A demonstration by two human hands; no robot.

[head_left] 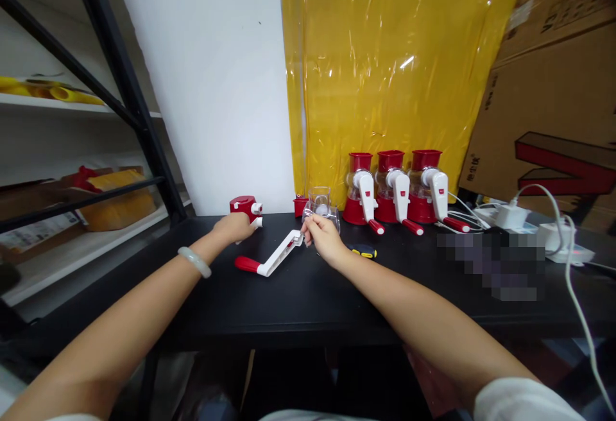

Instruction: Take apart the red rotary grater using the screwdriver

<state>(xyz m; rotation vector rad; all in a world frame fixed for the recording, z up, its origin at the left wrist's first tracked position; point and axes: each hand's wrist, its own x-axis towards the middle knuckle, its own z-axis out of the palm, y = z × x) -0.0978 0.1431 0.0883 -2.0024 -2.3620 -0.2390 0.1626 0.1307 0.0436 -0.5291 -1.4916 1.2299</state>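
Pinched red-handled white plastic crank (278, 256) in right grip (324, 236) near black bench's (216, 305) back edge, apparently positioning; couldn't judge left grip (237, 227); likely needed steadying.

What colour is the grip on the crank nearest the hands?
The grip is red, best seen in the head view.

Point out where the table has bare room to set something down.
Bare table shows between the forearms, in front of the crank, and between the shelf and left forearm. Crowded at back right: three graters, chargers. The pixelated patch cannot be judged.
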